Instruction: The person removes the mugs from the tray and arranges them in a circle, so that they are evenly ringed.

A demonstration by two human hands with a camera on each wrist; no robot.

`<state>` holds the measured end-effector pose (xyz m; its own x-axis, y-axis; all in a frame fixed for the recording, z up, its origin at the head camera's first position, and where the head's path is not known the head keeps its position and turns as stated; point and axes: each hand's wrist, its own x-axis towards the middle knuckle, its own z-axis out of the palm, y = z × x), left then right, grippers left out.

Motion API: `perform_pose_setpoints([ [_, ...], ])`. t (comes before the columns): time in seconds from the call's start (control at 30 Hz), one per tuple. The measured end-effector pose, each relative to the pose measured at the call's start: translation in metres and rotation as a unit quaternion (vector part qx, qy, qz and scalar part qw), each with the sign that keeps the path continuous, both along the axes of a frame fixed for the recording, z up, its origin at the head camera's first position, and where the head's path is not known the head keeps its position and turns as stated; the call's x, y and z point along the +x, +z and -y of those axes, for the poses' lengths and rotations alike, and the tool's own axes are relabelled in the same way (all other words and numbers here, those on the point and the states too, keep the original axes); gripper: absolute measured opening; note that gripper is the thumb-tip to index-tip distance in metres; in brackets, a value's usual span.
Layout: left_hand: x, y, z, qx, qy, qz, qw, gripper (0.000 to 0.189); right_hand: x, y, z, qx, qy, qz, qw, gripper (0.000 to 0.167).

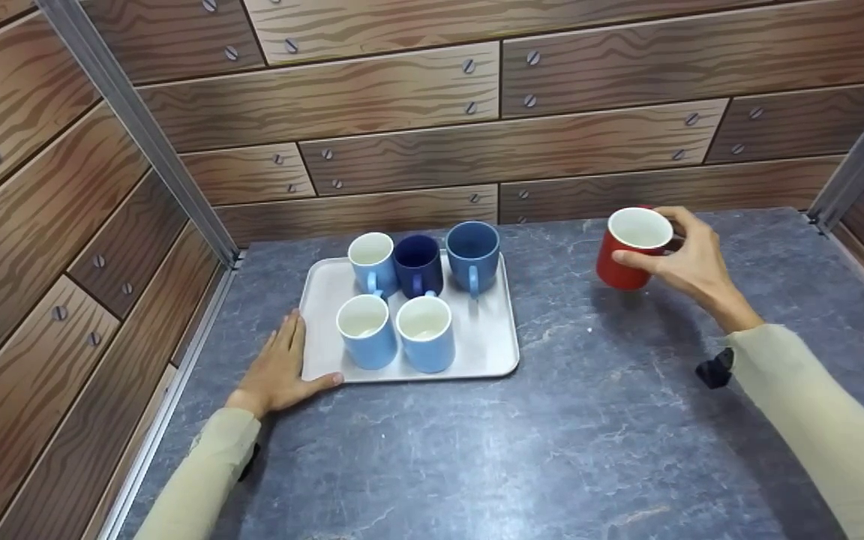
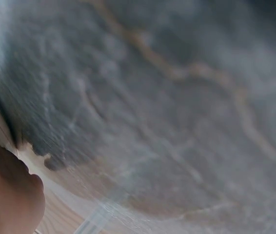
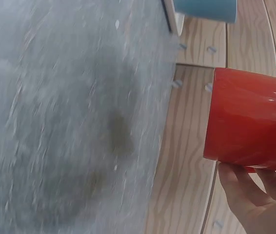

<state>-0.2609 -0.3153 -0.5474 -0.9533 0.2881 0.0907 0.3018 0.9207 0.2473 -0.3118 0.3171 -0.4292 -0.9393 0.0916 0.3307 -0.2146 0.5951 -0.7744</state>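
our r hand [image 1: 693, 266] pinches the red cylindrical ceramic-looking mug [image 1: 618, 274], abt 2 o'clock of the white rectangular plastic-looking tray [image 1: 483, 337], l hand [image 1: 280, 373] straight-fingered at its 8; a loose pinch cld drop it.

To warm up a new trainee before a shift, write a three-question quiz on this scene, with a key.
1. How many blue mugs stand on the tray?

2. True or false: the right hand holds the red mug.

3. What does the left hand touch?
a) a mug handle
b) the tray's edge
c) the back wall

Key: 1. Five. 2. True. 3. b.
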Motion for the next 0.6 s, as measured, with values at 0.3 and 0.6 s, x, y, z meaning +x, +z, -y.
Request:
perform_pose_setpoints([
  [0.3,0.006,0.007,-0.002,-0.01,0.006,0.013,0.9998,0.13,0.001,-0.013,-0.029,0.013,-0.025,0.008,0.9996,0.078],
  [0.6,0.004,0.008,-0.002,-0.011,0.005,0.013,0.9998,0.13,0.005,-0.038,-0.048,0.027,-0.049,0.021,0.9982,0.082],
])
